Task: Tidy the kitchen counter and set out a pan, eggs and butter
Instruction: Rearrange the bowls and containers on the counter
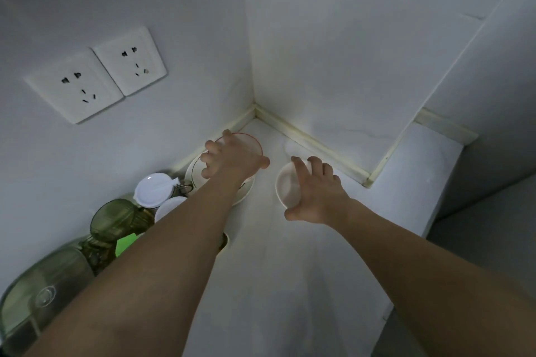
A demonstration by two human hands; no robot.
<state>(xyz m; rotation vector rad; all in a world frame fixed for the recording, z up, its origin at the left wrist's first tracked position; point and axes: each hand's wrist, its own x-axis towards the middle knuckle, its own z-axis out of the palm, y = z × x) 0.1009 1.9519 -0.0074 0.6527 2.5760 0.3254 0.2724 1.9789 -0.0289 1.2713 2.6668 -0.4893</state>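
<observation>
Both hands grip bowls: left (232, 159) hides red-rimmed bowl (255, 143), right (316, 191) white bowl (288, 185).

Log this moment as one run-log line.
left hand: grips red-rimmed bowl over plate | right hand: holds small white bowl | site: counter corner | pan, eggs, butter: not in view

Left forearm (162, 240) hides jar tops; large glass lid (37, 293) cut off at left edge; contents possibly dried goods.

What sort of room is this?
Most likely a home kitchen: a white counter in a corner, stacked bowls under the left hand, lidded jars, and wall sockets.
</observation>
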